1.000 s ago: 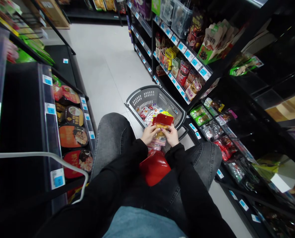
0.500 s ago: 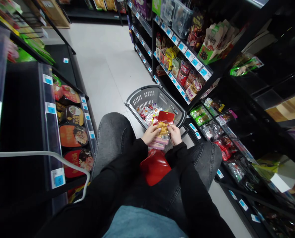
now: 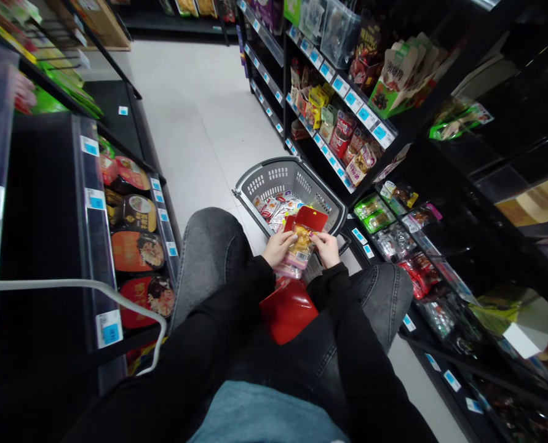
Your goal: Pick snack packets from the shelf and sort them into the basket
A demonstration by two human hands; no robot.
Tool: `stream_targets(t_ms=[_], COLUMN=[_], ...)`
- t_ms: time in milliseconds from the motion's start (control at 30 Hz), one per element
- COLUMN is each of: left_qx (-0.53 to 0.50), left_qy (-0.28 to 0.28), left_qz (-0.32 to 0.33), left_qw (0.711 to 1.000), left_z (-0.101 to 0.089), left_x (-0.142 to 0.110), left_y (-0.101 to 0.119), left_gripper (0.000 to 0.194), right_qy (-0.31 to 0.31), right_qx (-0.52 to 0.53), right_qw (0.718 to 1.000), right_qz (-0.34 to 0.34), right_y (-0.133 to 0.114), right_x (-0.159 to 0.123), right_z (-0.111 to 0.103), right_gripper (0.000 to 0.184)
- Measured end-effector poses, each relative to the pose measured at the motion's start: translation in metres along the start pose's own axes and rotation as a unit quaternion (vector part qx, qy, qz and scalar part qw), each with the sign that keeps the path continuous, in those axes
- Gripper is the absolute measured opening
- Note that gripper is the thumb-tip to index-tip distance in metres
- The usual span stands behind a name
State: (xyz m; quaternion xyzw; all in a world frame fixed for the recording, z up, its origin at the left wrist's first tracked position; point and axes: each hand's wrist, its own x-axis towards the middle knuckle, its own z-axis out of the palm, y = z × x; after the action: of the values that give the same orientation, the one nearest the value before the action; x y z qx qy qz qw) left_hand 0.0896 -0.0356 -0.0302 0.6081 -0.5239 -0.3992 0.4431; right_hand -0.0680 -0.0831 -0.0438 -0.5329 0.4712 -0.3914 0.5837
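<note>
Over the near edge of the grey shopping basket (image 3: 274,179), I hold a small stack of red-topped clear food packets (image 3: 302,239) with yellowish pieces inside. My left hand (image 3: 278,247) grips the stack from the left, thumb on the front. My right hand (image 3: 326,248) pinches the right side of the front packet, which is turned at an angle to those behind. Pale pink lower edges of the stack show beneath it. A glossy red package (image 3: 289,311) lies between my legs. Several small white and red packets (image 3: 276,206) lie inside the basket.
To the right, shelves (image 3: 342,86) hold bagged snacks and boxes, with a low rack of small packets (image 3: 419,274) nearer me. On the left, a shelf carries round-lidded food tubs (image 3: 138,252). A bent pale rod (image 3: 93,285) juts in from the left. Tiled floor (image 3: 181,123) stretches ahead.
The front packet has rotated clockwise, its red top shifting right and uncovering a red top behind it. Both hands stay in nearly the same place.
</note>
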Motion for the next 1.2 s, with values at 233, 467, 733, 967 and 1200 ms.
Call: stream_targets(t_ms=[233,467,733,967,1200], left_qx=[-0.073,-0.144,-0.115,-0.165,-0.118], left_qy=[-0.033,-0.073,-0.055,-0.09,-0.065], left_qz=[-0.017,-0.04,-0.027,-0.073,-0.071], left_qw=[0.997,0.986,0.991,0.979,0.988], left_z=[0.004,0.008,0.005,0.006,0.007], left_x=[0.0,0.002,0.001,0.0,0.001], left_y=[0.001,-0.006,-0.006,-0.001,-0.007], left_gripper=[0.037,0.041,0.032,0.041,0.037], right_qy=[0.046,-0.075,-0.07,-0.04,-0.113], right_qx=[0.015,-0.005,-0.099,-0.073,-0.09], right_qw=[0.999,0.997,0.991,0.996,0.989], right_qz=[0.003,0.002,-0.051,-0.03,-0.032], right_y=[-0.004,-0.011,-0.012,-0.008,0.001], right_x=[-0.001,0.0,-0.001,0.0,0.004], right_z=[0.003,-0.004,-0.007,-0.003,-0.011], right_gripper=[0.034,0.036,0.028,0.029,0.03])
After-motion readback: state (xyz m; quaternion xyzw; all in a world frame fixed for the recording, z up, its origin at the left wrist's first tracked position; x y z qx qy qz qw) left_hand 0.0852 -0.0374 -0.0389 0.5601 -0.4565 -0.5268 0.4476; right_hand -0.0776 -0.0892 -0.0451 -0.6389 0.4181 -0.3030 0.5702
